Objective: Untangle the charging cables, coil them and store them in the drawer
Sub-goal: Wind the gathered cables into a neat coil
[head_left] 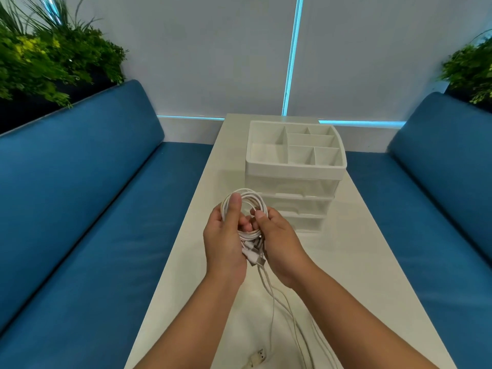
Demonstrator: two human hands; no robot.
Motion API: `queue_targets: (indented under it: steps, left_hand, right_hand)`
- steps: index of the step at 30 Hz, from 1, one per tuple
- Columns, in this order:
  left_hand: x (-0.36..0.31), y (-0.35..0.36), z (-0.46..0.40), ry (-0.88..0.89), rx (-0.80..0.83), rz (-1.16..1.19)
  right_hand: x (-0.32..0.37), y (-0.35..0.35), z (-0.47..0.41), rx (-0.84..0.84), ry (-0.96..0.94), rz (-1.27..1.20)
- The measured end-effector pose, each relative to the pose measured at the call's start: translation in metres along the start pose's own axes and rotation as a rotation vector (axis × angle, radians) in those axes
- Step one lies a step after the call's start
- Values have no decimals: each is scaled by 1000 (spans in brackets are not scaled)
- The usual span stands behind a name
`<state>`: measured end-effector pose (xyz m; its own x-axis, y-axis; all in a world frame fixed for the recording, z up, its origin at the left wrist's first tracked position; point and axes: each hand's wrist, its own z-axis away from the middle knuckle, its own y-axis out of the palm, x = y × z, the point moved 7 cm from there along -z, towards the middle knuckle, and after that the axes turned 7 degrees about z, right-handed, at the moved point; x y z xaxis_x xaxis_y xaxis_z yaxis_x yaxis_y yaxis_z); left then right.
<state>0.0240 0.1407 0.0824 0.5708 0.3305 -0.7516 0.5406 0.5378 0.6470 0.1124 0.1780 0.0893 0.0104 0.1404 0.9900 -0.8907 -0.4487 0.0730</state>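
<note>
White charging cables (246, 206) bunched in a coil, held up over the worktop (359, 251) between both hands. Left hand (226, 235) grips the coil's left side, thumb up across the loops, fingers curled behind. Right hand (277, 235) pinches the coil's right side, thumb on top. Plug ends (255, 255) cluster below the coil between the palms. Loose strands (274, 310) hang down to the worktop; one USB plug (259, 356) lies at the near edge. White drawer organiser (292, 169) just behind the hands, drawers closed, divided tray on top. Blue benches (80, 209) either side, plants (48, 54) behind.
</note>
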Motion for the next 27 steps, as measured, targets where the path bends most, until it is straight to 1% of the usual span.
queue_targets:
  steps: [3,5,9,11,14,17,20,22,24,27]
  left_hand:
    - [-4,-5,-5,-42,-33,4]
    - [-6,-6,-10,-80,-37,50]
    - [-7,-6,-12,-197,-17,137]
    - [-8,-5,-11,-213,-12,106]
    - [-12,1,-10,-159,36,45]
    - [-9,2,-11,-116,121,11]
    - [-4,4,-8,-134,213,35]
    - [-2,4,-10,-165,246,77]
    - [-2,4,-14,-205,275,125]
    - [-9,10,-13,-247,319,195]
  right_hand:
    - [1,-3,-2,65,-6,106]
    - [0,-2,-1,80,-13,128]
    - [1,-4,-1,24,-104,302]
    - [3,-5,-1,16,-128,354]
    - [3,-9,-2,-30,-146,361]
    - [6,-13,-2,-104,-160,282]
    - [12,-21,-5,-123,-154,257]
    - [14,-25,-9,-72,-105,175]
    - [18,-23,-11,30,-37,29]
    - [24,-16,-10,166,77,-324]
